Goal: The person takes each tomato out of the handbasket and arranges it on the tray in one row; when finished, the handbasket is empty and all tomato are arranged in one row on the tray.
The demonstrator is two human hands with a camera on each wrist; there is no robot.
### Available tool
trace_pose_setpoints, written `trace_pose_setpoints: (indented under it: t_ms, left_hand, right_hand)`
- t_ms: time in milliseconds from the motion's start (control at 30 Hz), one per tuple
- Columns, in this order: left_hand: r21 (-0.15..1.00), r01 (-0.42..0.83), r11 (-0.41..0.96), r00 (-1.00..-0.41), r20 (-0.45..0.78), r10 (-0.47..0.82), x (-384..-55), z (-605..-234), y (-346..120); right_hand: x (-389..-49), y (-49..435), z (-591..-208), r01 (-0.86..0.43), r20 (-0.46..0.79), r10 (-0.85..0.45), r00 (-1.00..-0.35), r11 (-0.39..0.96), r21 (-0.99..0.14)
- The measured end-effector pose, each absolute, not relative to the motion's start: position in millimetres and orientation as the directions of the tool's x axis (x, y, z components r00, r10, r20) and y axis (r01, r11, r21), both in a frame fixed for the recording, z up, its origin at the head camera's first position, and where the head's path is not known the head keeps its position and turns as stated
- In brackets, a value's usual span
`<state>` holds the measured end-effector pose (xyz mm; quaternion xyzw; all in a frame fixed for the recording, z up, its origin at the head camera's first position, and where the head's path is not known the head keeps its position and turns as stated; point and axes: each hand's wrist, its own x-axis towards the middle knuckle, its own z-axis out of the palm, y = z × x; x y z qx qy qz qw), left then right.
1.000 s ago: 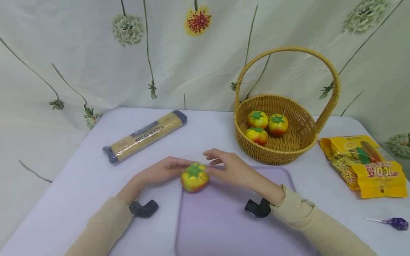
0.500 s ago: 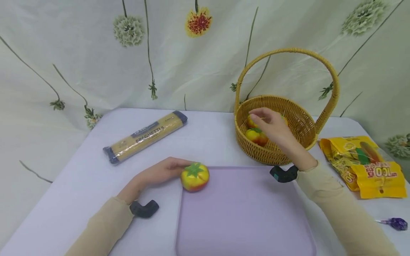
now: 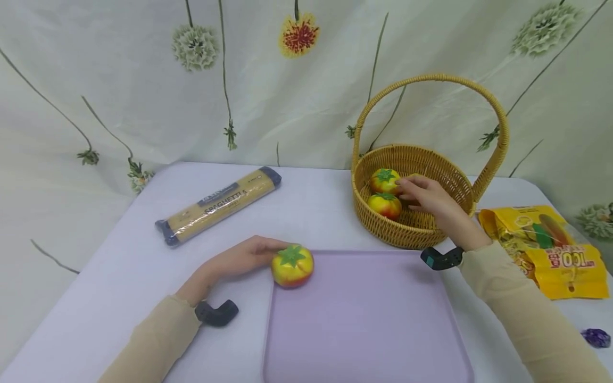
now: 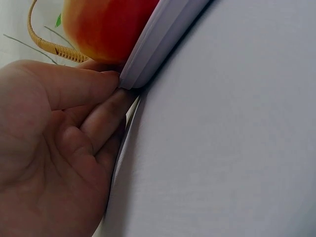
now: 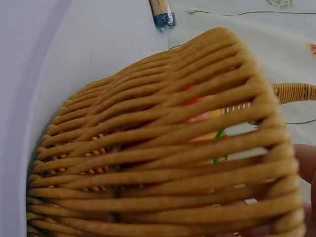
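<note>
My left hand [image 3: 246,255] is at the far left corner of a lilac tray [image 3: 369,319]. In the left wrist view, its thumb and fingers [image 4: 106,116] pinch the tray's rim [image 4: 165,34]. A yellow-red tomato with a green leafy top [image 3: 292,266] sits on that corner, just beyond the fingertips. My right hand [image 3: 433,199] reaches into a wicker basket [image 3: 383,229], fingers bent. Two tomatoes show there, a rear one [image 3: 384,181] close to the fingertips and a front one [image 3: 385,206]. Whether the hand holds anything is hidden; the basket wall [image 5: 168,148] blocks the right wrist view.
The basket's tall handle [image 3: 442,78] arches above the right hand. A spaghetti pack [image 3: 220,205] lies at the back left. On the right are yellow snack bags [image 3: 551,250] and a purple-wrapped lollipop [image 3: 596,338]. A floral cloth [image 3: 306,106] hangs behind the table.
My right hand has moved from beside the tomato on the tray up and right into the basket, then slightly lower; the basket's right-hand tomato is now out of sight. My left hand stays put.
</note>
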<state>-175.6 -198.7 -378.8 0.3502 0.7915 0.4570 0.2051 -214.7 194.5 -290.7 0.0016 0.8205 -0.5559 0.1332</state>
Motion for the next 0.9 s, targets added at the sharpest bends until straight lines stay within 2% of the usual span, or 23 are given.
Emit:
trace_pose_setpoints:
  t_ms: [167,467,700,900]
  left_hand:
    - [0.864,0.375,0.335,-0.669,0.001,0.743,-177,-381,-199]
    - [0.868,0.366,0.337,-0.669,-0.006,0.743,-176,-381,-200]
    - [0.872,0.351,0.342,-0.673,-0.02,0.74,-175,-378,-199]
    - [0.874,0.352,0.336,-0.672,-0.014,0.74,-175,-379,-199]
  right_hand:
    - [-219,195,-297,0.156,-0.25,-0.168,-0.954,0.434,-0.887]
    - [-226,189,-304,0.076,-0.248,-0.214,-0.945,0.593,-0.802]
    - [-227,187,-305,-0.009,-0.29,-0.343,-0.894,0.66,-0.752]
    - [-226,186,-307,-0.095,-0.254,-0.398,-0.881,0.676,-0.73]
